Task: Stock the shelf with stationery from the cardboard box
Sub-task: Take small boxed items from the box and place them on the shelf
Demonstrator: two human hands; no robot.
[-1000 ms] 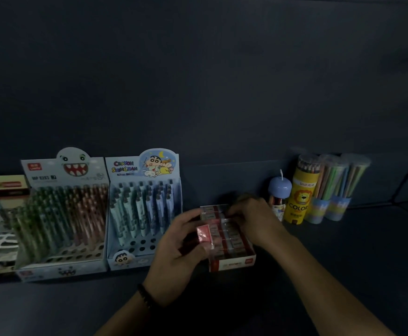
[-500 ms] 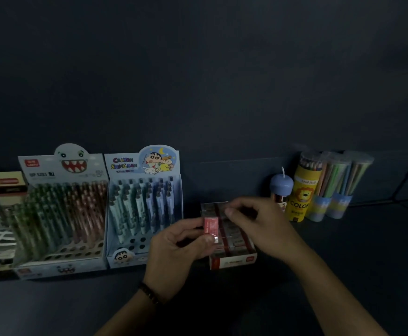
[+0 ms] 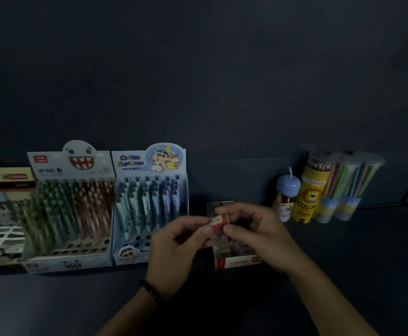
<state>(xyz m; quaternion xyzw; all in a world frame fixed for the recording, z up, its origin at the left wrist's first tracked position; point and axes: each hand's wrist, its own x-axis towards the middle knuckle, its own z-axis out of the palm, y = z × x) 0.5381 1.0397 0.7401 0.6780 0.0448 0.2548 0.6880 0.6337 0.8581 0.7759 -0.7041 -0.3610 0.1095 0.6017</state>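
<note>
Red-and-white packet (image 3: 218, 220) pinched by left hand (image 3: 174, 248) and right hand (image 3: 258, 236) — held over the display tray (image 3: 237, 261) at 6 o'clock, likely to square it before slotting in.

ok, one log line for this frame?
left hand: pinches small red packet | right hand: pinches same packet | open box: on shelf under hands, right of Shin-chan pen display
</note>
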